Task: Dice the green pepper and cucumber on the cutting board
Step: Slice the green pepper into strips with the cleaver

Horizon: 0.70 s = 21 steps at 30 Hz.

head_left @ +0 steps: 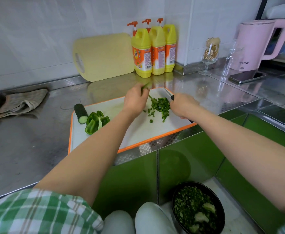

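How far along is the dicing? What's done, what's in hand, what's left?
Done: a pile of diced pepper lies on the cutting board. In hand: the left hand pinches a pepper strip beside the pile while the right hand grips the knife. Left: larger pepper pieces and the cucumber piece, both undiced at the board's left end.

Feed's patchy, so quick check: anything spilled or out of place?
The black bowl of chopped greens sits on the floor by the knees, an odd spot for food. A few pepper dice lie off the pile.
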{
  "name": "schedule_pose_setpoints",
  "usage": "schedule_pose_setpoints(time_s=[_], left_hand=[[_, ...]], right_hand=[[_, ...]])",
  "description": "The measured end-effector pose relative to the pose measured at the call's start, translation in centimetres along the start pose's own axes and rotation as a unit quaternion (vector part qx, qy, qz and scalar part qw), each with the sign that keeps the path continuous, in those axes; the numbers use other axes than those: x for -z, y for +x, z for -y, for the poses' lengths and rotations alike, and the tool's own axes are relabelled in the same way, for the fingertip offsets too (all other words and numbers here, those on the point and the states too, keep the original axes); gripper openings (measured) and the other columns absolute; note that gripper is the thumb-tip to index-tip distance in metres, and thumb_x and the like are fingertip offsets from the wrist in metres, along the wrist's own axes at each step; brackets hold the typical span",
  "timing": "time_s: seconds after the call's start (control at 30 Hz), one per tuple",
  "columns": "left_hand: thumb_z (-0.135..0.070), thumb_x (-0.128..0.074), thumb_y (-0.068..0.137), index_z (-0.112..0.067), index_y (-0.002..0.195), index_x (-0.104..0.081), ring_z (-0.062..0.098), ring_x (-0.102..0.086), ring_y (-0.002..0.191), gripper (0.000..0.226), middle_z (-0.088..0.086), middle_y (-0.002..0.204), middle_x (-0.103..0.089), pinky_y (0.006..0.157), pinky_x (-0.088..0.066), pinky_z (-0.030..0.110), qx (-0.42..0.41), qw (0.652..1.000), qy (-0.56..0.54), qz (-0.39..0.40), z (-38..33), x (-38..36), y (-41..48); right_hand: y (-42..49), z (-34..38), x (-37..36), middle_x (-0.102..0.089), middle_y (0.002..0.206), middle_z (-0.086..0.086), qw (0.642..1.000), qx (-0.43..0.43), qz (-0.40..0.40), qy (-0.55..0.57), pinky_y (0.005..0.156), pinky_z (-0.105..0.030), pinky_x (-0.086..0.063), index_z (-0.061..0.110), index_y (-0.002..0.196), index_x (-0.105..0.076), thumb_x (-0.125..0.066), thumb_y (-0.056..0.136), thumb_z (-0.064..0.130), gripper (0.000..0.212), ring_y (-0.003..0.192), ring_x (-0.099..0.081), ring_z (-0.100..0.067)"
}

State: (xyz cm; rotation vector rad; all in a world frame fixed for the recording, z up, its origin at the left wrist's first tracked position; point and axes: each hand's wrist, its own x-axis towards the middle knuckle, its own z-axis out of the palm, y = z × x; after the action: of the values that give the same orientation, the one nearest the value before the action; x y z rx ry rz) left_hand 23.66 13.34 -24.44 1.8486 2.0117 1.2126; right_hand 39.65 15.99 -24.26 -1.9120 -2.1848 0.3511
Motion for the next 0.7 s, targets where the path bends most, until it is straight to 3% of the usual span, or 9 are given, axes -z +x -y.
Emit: schedule_pose_setpoints(time_s=[0.1,0.17,0.23,0.3,0.53,0.7], left_hand=[[-0.02,-0.035,0.099,-0.002,0.11,-0.056,0.032,-0.055,0.097,0.03,0.015,0.104,-0.062,0.083,-0.043,0.039,0.067,0.996,-0.062,-0.021,0.2,1.2,-0.1],[-0.02,-0.032,0.1,-0.002,0.114,-0.055,0.031,-0.054,0.104,0.033,0.015,0.113,-0.061,0.088,-0.041,0.038,0.093,0.993,-0.068,-0.03,0.4,1.8,-0.3],[-0.02,-0.03,0.101,-0.001,0.118,-0.054,0.033,-0.053,0.11,0.035,0.015,0.119,-0.059,0.09,-0.04,0.037,0.118,0.99,-0.06,-0.037,0.9,2.3,-0.4],[-0.02,-0.029,0.101,0.0,0.119,-0.054,0.034,-0.052,0.111,0.036,0.017,0.121,-0.058,0.09,-0.04,0.037,0.152,0.986,-0.049,-0.044,1.6,2.7,-0.6],[-0.017,-0.028,0.102,0.003,0.117,-0.051,0.038,-0.053,0.109,0.034,0.023,0.119,-0.057,0.086,-0.04,0.038,0.19,0.981,0.022,-0.033,3.4,4.4,-2.0],[-0.019,-0.031,0.101,0.005,0.117,-0.054,0.04,-0.055,0.107,0.036,0.023,0.117,-0.06,0.085,-0.042,0.04,0.186,0.982,0.035,-0.004,4.2,4.5,-3.1]], right_hand=[[0.1,0.0,0.6,-0.055,0.066,-0.011,0.998,-0.003,-0.025,0.049,0.045,-0.026,-0.041,0.009,0.076,-0.049,-0.037,0.098,0.019,0.028,0.057,-0.056,-0.027],[0.1,0.5,1.3,-0.056,0.062,-0.011,0.985,0.012,-0.013,0.171,0.048,-0.028,-0.044,0.008,0.072,-0.047,-0.037,0.099,0.02,0.031,0.056,-0.057,-0.028],[-0.5,1.1,2.3,-0.052,0.06,-0.009,0.939,0.021,0.047,0.341,0.043,-0.023,-0.04,0.008,0.08,-0.049,-0.039,0.1,0.02,0.025,0.045,-0.05,-0.021],[-1.8,1.7,3.0,-0.048,0.06,-0.005,0.899,0.019,0.126,0.419,0.035,-0.017,-0.034,0.01,0.085,-0.047,-0.041,0.101,0.02,0.02,0.035,-0.041,-0.01],[-4.6,2.2,0.5,-0.042,0.06,-0.001,0.872,0.031,0.277,0.401,0.032,-0.016,-0.029,0.013,0.089,-0.044,-0.041,0.103,0.027,0.02,0.034,-0.034,-0.006],[-4.2,0.4,0.6,-0.043,0.061,-0.003,0.907,0.006,0.195,0.374,0.032,-0.015,-0.028,0.013,0.079,-0.042,-0.04,0.103,0.021,0.025,0.03,-0.034,-0.005]])
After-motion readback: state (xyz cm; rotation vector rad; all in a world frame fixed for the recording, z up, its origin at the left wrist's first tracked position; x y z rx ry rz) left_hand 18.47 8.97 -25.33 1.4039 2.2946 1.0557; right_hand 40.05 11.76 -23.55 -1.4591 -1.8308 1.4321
